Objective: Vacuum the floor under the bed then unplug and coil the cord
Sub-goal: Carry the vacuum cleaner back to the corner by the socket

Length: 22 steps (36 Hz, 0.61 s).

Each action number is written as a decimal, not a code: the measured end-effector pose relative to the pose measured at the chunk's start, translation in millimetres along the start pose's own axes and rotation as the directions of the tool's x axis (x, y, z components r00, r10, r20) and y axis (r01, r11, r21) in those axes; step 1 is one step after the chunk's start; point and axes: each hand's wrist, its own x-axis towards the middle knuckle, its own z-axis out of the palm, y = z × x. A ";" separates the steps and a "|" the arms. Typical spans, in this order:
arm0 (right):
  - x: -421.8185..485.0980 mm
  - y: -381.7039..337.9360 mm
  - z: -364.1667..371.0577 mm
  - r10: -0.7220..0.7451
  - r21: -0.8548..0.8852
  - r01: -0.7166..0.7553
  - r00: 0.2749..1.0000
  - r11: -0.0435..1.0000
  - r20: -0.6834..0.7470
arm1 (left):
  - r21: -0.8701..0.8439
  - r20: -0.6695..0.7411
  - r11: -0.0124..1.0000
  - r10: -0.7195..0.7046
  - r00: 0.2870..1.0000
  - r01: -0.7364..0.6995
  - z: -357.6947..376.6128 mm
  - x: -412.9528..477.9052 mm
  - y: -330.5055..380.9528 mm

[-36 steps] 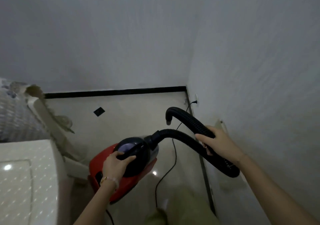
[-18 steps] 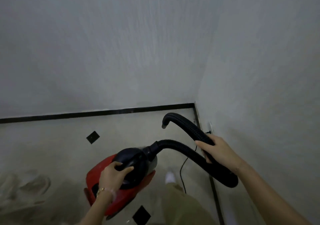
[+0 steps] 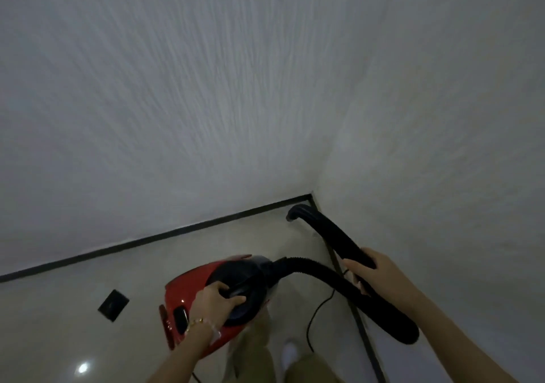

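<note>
Left hand [image 3: 219, 300] is curling around the black handle of the red vacuum [image 3: 212, 297], lower centre of frame; I'm carrying it. Right hand [image 3: 376, 273] is wrapping the black hose [image 3: 333, 235] at right. I'm judging the trailing cord [image 3: 317, 312] needs slack underfoot.

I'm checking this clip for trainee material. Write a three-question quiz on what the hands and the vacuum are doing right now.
1. True or false: the left hand grips the red vacuum by its black top.
2. What does the right hand hold? A) the power cord B) the black hose C) nothing
3. Fill in: the power cord trails over the ____.

Key: 1 true; 2 B; 3 floor.
</note>
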 end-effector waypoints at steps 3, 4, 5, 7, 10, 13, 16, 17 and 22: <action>31.0 0.7 4.6 0.039 0.012 -0.039 0.997 0.999 -0.064 | 0.074 0.099 0.997 0.001 0.995 -0.008 -1.1 48.5 18.4; 42.6 1.3 6.7 0.049 0.023 -0.047 0.995 0.999 -0.086 | 0.087 0.125 0.996 0.007 0.992 -0.018 -0.6 65.6 25.6; 54.0 1.7 8.5 0.059 0.031 -0.056 0.993 0.998 -0.107 | 0.099 0.149 0.995 0.016 0.989 -0.032 0.7 82.0 32.5; 77.8 3.9 11.4 0.085 0.051 -0.078 0.985 0.996 -0.150 | 0.130 0.194 0.990 0.036 0.980 -0.062 6.6 115.4 43.8; 115.9 9.0 13.3 0.123 0.099 -0.105 0.974 0.990 -0.190 | 0.162 0.234 0.980 0.072 0.970 -0.112 21.4 161.8 56.1; 156.8 18.8 12.3 0.139 0.119 -0.115 0.966 0.986 -0.217 | 0.187 0.264 0.967 0.118 0.957 -0.171 42.0 205.4 67.3; 196.2 32.3 11.3 0.159 0.174 -0.120 0.960 0.977 -0.232 | 0.222 0.292 0.954 0.133 0.947 -0.202 63.8 250.2 77.6; 208.6 37.7 10.9 0.169 0.197 -0.124 0.958 0.972 -0.231 | 0.244 0.302 0.947 0.131 0.944 -0.209 71.4 265.8 80.5; 262.0 65.8 7.9 0.206 0.268 -0.148 0.957 0.952 -0.204 | 0.287 0.332 0.927 0.142 0.933 -0.243 109.7 325.2 92.4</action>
